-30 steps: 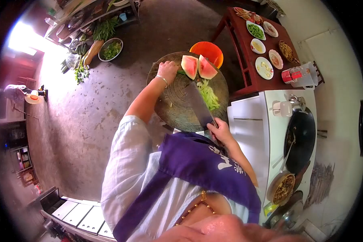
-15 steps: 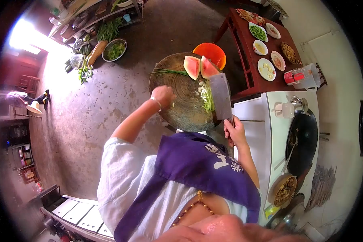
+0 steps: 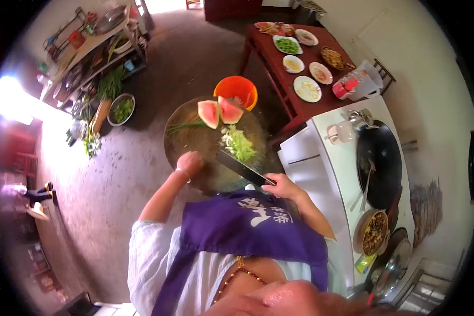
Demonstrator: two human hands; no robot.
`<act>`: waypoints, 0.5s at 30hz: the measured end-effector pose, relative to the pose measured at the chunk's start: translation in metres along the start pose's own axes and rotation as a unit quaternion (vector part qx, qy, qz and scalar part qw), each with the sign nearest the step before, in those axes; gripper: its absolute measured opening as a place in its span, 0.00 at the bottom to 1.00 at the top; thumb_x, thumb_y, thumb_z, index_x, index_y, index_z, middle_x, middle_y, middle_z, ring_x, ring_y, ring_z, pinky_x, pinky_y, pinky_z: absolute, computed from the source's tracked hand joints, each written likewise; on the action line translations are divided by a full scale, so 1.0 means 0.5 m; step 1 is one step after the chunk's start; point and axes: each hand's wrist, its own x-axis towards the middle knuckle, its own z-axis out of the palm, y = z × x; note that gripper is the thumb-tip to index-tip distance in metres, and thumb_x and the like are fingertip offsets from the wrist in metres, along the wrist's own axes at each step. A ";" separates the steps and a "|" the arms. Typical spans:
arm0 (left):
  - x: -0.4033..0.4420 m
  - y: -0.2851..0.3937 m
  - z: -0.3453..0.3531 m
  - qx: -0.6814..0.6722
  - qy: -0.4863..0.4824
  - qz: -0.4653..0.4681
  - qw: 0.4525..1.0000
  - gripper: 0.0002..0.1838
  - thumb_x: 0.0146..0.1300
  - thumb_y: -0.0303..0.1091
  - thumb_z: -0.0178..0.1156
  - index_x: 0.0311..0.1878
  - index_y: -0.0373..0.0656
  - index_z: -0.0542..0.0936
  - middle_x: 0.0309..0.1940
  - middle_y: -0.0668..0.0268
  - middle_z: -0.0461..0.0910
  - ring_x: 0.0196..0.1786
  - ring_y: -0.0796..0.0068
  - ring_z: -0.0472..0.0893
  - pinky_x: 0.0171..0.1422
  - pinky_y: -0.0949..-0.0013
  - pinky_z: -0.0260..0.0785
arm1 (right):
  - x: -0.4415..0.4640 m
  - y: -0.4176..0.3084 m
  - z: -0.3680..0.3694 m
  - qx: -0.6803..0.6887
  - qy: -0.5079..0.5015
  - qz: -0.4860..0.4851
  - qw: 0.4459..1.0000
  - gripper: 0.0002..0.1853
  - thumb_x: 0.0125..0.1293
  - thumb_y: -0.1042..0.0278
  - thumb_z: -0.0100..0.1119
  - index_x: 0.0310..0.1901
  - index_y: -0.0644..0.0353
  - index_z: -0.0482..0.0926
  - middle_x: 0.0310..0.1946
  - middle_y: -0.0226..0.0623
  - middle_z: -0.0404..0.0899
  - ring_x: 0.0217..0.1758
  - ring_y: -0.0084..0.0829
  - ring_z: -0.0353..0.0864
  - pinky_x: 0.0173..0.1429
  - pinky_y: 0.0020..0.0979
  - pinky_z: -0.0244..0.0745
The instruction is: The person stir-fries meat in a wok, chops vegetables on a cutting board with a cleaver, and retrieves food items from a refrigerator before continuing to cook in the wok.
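My right hand is closed round the handle of a cleaver, whose blade lies over the near part of the round chopping board. Just beyond the blade is a heap of sliced pale green vegetable. My left hand, its fingers curled, rests at the board's left edge; whether anything is in it cannot be made out. Thin green stalks lie on the board's left part. Two watermelon wedges stand at its far edge.
An orange bucket is behind the board. Dishes of food stand on a red table at the right. The white stove counter holds a black wok. A bowl of greens sits on the floor. Another person is at far left.
The view has shifted. My left hand has left the stalks and moved down to the board's left edge. The cleaver was raised to the right of the slices and is now in front of them.
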 end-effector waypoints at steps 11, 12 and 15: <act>0.209 0.071 -0.031 -0.201 -0.003 0.004 0.980 0.14 0.49 0.40 0.56 0.24 0.36 0.81 0.26 0.48 0.79 0.32 0.51 0.81 0.40 0.56 0.72 | 0.016 -0.017 -0.068 -0.112 0.029 -0.066 0.991 0.19 0.59 0.63 0.63 0.52 0.59 0.77 0.26 0.31 0.79 0.23 0.21 0.73 0.29 0.26 0.71; 0.220 0.073 -0.028 -0.197 -0.021 0.008 0.980 0.14 0.49 0.40 0.56 0.24 0.36 0.81 0.26 0.48 0.79 0.32 0.51 0.81 0.40 0.56 0.72 | 0.031 0.007 -0.071 -0.147 0.033 -0.117 0.982 0.19 0.59 0.63 0.63 0.51 0.59 0.77 0.33 0.36 0.82 0.33 0.26 0.79 0.40 0.29 0.74; 0.232 0.095 -0.044 -0.109 -0.042 0.052 0.992 0.14 0.49 0.42 0.59 0.25 0.39 0.81 0.23 0.53 0.79 0.28 0.59 0.80 0.38 0.61 0.72 | 0.031 -0.008 -0.087 -0.162 0.010 -0.070 0.984 0.19 0.58 0.62 0.63 0.51 0.58 0.77 0.37 0.41 0.83 0.41 0.30 0.81 0.48 0.31 0.73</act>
